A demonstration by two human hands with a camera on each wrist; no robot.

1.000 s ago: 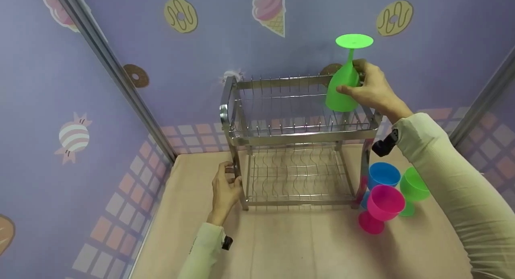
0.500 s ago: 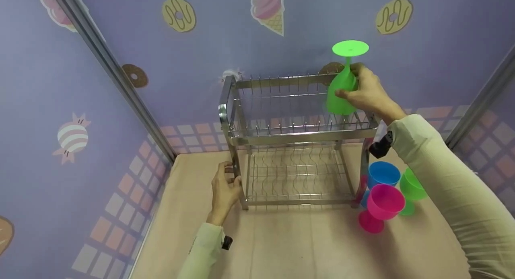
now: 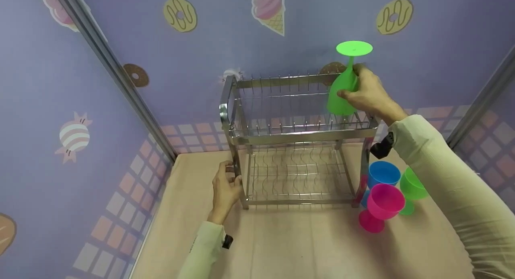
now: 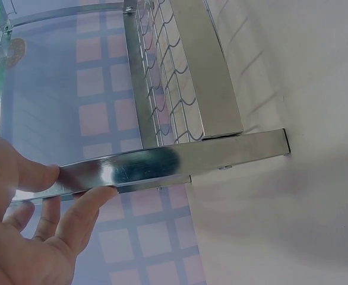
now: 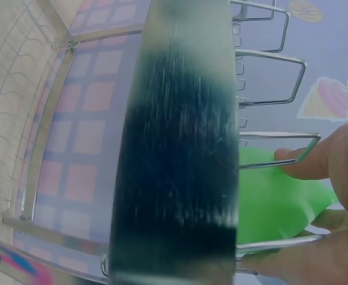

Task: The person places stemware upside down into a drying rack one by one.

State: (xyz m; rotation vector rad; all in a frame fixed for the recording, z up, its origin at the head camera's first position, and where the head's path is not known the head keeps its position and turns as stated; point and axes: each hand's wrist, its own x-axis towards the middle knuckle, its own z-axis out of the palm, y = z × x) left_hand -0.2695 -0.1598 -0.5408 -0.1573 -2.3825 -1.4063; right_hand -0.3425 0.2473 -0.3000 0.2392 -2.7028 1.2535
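Observation:
My right hand (image 3: 368,94) grips a green plastic goblet (image 3: 342,92) by its bowl, foot up and rim down. The goblet is at the right end of the upper tier of a two-tier metal dish rack (image 3: 303,138). In the right wrist view, the rack's front bar covers part of the goblet (image 5: 275,199), and wire prongs cross in front of its bowl. Low on the rack's left side, my left hand (image 3: 226,190) holds the front upright. The left wrist view has the thumb on one face of that metal upright (image 4: 126,169) and fingers on the other.
Right of the rack stand a blue goblet (image 3: 384,174), a pink goblet (image 3: 386,200) and a second green goblet (image 3: 414,186), all upright and close together. My right forearm passes over the green one. A patterned wall (image 3: 305,25) rises right behind the rack.
Over the last second my right hand has lowered the inverted green goblet slightly into the upper tier, most of it in the first half second. The left hand stays on the upright.

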